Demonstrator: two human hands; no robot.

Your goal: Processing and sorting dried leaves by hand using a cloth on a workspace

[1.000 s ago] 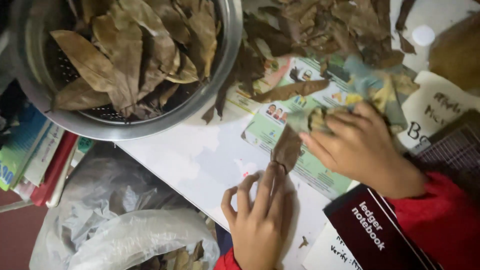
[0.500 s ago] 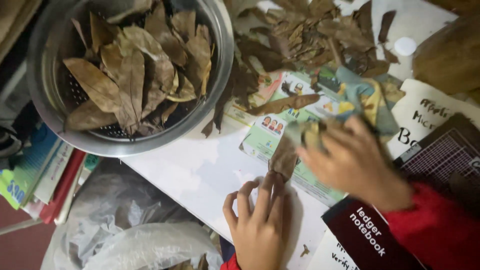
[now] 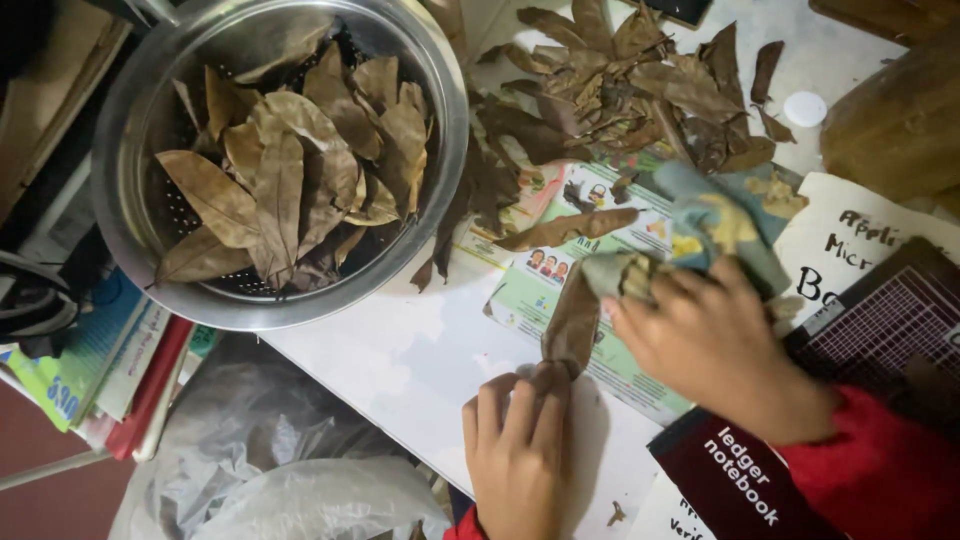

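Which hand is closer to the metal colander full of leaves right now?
Left. The left hand lies below and right of the colander, pinning a leaf. The right hand, with a cloth, is farther right.

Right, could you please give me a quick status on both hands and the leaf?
Left hand pins dry brown leaf to table. Right hand rubs it with cloth. Leaf pile, colander close by.
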